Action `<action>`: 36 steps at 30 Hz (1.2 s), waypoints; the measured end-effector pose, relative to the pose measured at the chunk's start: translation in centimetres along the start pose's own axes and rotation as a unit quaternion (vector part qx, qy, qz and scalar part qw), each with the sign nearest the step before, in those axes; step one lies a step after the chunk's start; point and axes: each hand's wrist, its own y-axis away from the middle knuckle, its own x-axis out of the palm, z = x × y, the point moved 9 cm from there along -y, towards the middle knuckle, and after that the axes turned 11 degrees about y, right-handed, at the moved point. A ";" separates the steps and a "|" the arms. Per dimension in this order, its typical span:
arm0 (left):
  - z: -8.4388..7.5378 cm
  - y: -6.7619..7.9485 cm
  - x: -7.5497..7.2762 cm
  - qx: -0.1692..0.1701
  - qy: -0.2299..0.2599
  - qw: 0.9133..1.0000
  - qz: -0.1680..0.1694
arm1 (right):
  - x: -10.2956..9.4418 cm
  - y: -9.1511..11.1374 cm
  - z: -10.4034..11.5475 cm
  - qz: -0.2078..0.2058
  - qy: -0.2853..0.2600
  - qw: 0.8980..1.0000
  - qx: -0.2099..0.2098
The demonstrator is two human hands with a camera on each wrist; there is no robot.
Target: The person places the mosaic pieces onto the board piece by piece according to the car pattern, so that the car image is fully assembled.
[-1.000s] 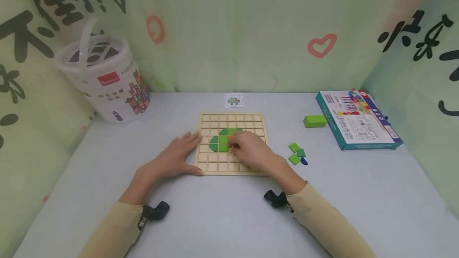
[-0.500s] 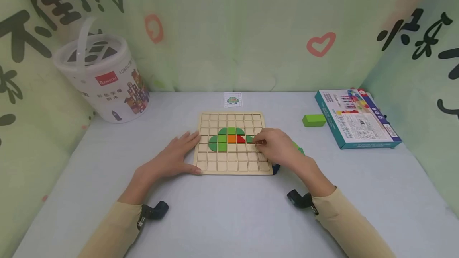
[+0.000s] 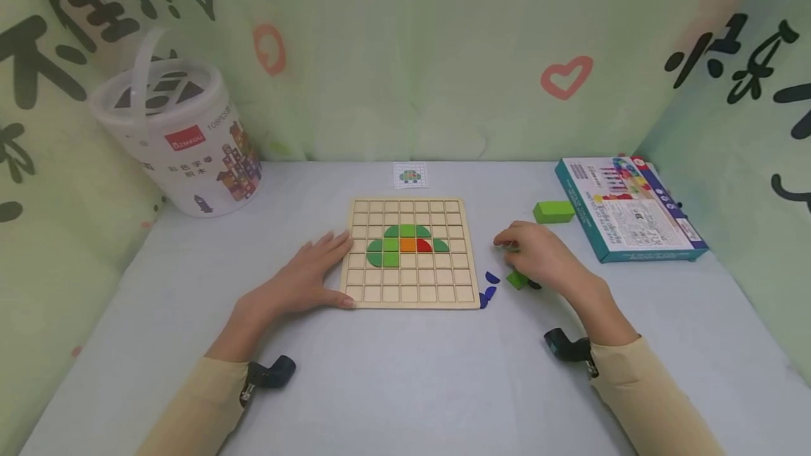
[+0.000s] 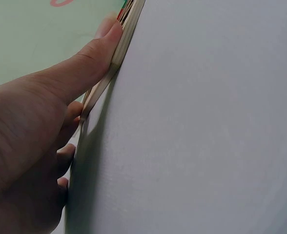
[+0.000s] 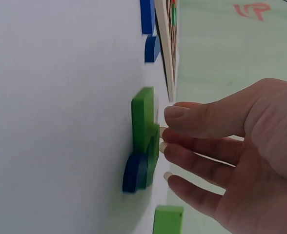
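A wooden grid board (image 3: 374, 294) lies flat on the table, with green pieces (image 3: 391, 245), an orange square (image 3: 408, 245) and a red rounded piece (image 3: 423, 245) set in its cells. My left hand (image 3: 310, 273) rests along the board's left edge, fingers spread and thumb at the near corner. Off the board's right side, my right hand (image 3: 538, 252) hovers over loose pieces, fingers loosely bent. Beneath it show a green square (image 5: 143, 117) and a dark blue rounded piece (image 5: 134, 173). Nothing shows between its thumb and fingers in the right wrist view.
Several blue rounded pieces (image 3: 491, 293) lie by the board's lower right corner. A green block (image 3: 554, 212) and a flat box (image 3: 633, 210) are at the right. A small pattern card (image 3: 410, 176) sits behind the board. A lidded bucket (image 3: 190, 153) stands back left.
My right hand has moved from the board's middle rightward to the loose pieces, uncovering the orange, red and right-hand green pieces in the grid. My left hand stays on the board's edge.
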 end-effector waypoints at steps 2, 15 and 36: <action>0.0 0.0 -0.1 0.000 0.001 1.000 0.000 | 0.0 0.1 -0.4 0.009 0.005 1.000 0.001; -0.2 0.0 -0.2 0.001 0.000 1.000 -0.002 | -0.1 0.4 -2.0 0.015 0.009 1.000 0.022; -0.3 0.2 -0.1 -0.005 0.001 1.000 -0.001 | -0.5 -0.6 0.7 -0.038 -0.035 0.999 0.010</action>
